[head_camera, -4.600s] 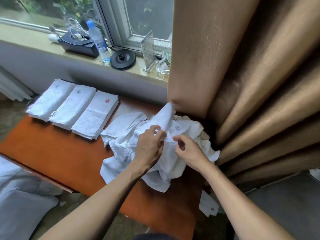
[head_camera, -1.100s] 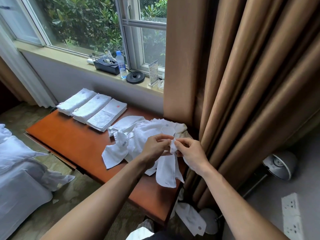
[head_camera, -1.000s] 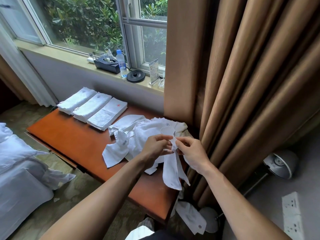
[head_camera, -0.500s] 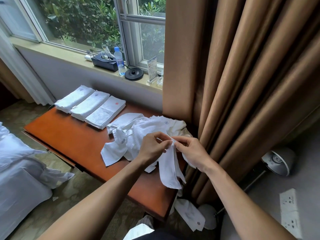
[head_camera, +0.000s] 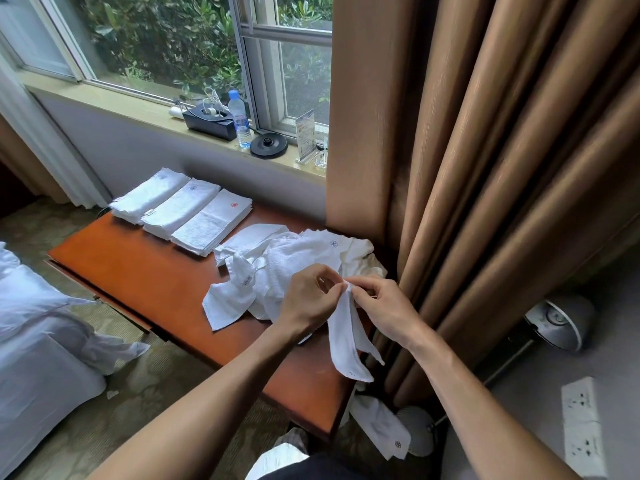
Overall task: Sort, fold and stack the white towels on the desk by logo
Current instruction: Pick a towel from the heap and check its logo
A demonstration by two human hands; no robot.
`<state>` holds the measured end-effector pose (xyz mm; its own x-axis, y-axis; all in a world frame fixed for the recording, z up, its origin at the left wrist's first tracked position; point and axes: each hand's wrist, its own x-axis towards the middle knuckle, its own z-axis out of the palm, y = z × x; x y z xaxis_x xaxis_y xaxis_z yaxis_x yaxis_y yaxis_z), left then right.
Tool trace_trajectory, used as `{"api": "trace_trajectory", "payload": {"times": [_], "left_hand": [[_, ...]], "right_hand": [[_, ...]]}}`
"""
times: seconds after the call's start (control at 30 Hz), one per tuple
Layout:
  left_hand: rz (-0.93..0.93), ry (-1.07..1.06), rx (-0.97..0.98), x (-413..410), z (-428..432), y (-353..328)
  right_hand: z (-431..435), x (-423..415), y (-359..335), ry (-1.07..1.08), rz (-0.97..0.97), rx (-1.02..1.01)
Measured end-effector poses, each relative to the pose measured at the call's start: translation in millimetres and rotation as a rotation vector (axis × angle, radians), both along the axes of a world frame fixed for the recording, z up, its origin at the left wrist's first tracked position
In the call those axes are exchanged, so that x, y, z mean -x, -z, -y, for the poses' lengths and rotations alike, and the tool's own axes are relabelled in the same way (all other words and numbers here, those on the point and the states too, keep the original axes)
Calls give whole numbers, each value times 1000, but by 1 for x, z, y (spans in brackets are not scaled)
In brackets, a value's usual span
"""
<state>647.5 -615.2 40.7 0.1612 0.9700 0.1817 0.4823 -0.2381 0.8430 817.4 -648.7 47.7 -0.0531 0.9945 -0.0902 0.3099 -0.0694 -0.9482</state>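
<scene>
Beside the brown curtain, the desk (head_camera: 138,271) carries three folded stacks (head_camera: 180,211) at its far end. A loose heap (head_camera: 294,251) remains unsorted. The left hand (head_camera: 308,299) and right hand (head_camera: 384,306) both pinch the top of a hanging towel (head_camera: 346,341), still unfolded, over the desk's near corner. One stack shows a red logo (head_camera: 234,205) and a heap towel a dark logo (head_camera: 333,243). I can read no lettering.

White towels (head_camera: 294,258), orange-brown desk (head_camera: 138,271), red logo (head_camera: 234,204) on one stack (head_camera: 207,226), perhaps blue on another
</scene>
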Motion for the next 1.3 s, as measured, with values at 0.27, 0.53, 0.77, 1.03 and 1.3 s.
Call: {"api": "trace_trajectory", "payload": {"times": [0.27,0.53,0.77,1.03,1.3], "left_hand": [[4,65,107,-1,6,12],[-377,223,156,8,20,45],[-582,136,147,26,30,66],[-352,96,4,29,37,55],[-118,-11,72,24,22,43]], "right_hand": [[16,-1,6,10,58,27],[38,-12,31,64,132,42],[58,-30,49,149,144,50],[66,-38,56,197,207,19],[61,-33,50,248,69,-16]]}}
